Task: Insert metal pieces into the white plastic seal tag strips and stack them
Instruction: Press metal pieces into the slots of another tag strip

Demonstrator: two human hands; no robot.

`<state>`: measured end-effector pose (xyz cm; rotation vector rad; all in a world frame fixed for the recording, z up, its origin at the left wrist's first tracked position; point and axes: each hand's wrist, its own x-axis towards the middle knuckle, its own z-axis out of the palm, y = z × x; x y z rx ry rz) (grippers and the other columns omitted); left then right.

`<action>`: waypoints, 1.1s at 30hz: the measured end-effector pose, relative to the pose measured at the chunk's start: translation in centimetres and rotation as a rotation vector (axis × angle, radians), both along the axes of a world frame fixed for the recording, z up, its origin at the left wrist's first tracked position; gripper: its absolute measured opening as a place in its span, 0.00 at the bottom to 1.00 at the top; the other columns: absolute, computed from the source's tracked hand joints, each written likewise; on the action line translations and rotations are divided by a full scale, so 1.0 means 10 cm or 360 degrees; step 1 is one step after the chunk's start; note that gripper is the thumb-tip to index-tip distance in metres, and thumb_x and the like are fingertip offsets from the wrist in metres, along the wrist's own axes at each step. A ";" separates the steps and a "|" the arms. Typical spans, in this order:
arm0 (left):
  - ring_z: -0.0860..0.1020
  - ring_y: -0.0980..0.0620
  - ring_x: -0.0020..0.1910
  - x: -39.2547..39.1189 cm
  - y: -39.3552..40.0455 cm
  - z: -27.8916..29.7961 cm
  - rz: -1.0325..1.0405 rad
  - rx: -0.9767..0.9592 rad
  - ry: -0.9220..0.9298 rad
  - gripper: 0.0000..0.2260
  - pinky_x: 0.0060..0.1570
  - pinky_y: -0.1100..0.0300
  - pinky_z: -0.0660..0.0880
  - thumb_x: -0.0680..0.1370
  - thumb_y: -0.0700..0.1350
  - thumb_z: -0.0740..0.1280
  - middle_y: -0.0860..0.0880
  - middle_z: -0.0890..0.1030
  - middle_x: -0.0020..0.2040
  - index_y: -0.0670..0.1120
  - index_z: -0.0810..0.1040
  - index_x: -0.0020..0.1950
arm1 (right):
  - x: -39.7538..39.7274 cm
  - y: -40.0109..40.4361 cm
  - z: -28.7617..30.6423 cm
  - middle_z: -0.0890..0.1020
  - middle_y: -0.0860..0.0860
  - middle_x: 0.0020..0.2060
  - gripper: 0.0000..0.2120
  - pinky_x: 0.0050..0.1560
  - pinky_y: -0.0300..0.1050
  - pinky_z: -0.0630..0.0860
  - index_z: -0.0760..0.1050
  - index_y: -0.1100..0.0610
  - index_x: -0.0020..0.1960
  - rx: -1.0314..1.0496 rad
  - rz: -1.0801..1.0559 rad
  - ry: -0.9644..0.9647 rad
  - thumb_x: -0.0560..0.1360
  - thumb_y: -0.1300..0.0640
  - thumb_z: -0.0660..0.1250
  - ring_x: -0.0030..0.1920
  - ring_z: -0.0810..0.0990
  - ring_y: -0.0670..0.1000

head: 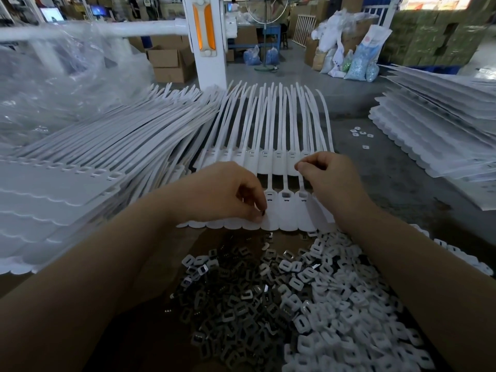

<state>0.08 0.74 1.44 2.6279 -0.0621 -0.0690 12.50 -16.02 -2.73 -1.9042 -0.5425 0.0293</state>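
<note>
Dim, flat indoor light; daylight glows at the far right window [429, 2]. Wide-angle bending curves the edges, the background is soft, and the plastic sheeting [53, 84] shows pale glare.

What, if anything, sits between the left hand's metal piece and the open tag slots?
Nothing visible. The left hand pinches a small dark metal piece right at the tag strip, beside its open slots.

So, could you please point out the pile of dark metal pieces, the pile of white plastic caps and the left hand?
Metal pieces [236, 304], head view, middle of the dark pile.
White plastic caps [346, 299], head view, middle of the white pile.
Left hand [225, 196], head view, back of the hand.
</note>
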 end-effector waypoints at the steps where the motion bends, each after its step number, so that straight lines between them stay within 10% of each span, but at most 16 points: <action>1: 0.78 0.65 0.42 0.01 -0.02 -0.02 0.0022 0.0026 0.0002 0.06 0.40 0.71 0.71 0.71 0.53 0.76 0.63 0.81 0.42 0.59 0.83 0.46 | 0.00 0.00 0.00 0.81 0.44 0.37 0.09 0.40 0.39 0.74 0.77 0.46 0.40 0.0001 -0.0002 -0.0003 0.78 0.56 0.67 0.38 0.79 0.42; 10: 0.77 0.70 0.43 0.04 -0.09 -0.10 0.0083 0.0225 -0.0181 0.02 0.39 0.76 0.72 0.76 0.51 0.71 0.62 0.81 0.40 0.55 0.83 0.47 | -0.02 0.00 0.01 0.81 0.45 0.38 0.08 0.47 0.46 0.79 0.78 0.47 0.41 -0.0023 -0.0001 -0.0036 0.78 0.56 0.66 0.41 0.80 0.45; 19: 0.83 0.57 0.39 0.10 -0.09 -0.12 0.0630 -0.1240 -0.0158 0.03 0.37 0.69 0.76 0.77 0.43 0.70 0.50 0.86 0.42 0.45 0.82 0.48 | -0.13 -0.01 0.07 0.81 0.42 0.34 0.04 0.39 0.32 0.72 0.81 0.48 0.41 -0.0084 0.0300 -0.0263 0.75 0.55 0.71 0.34 0.78 0.37; 33: 0.79 0.59 0.33 0.14 -0.17 -0.13 0.0690 -0.1250 -0.0271 0.05 0.34 0.69 0.75 0.74 0.42 0.74 0.50 0.84 0.37 0.43 0.84 0.48 | -0.21 -0.04 0.16 0.80 0.44 0.35 0.03 0.36 0.27 0.71 0.82 0.57 0.45 -0.0017 0.0535 -0.0225 0.76 0.61 0.69 0.34 0.76 0.35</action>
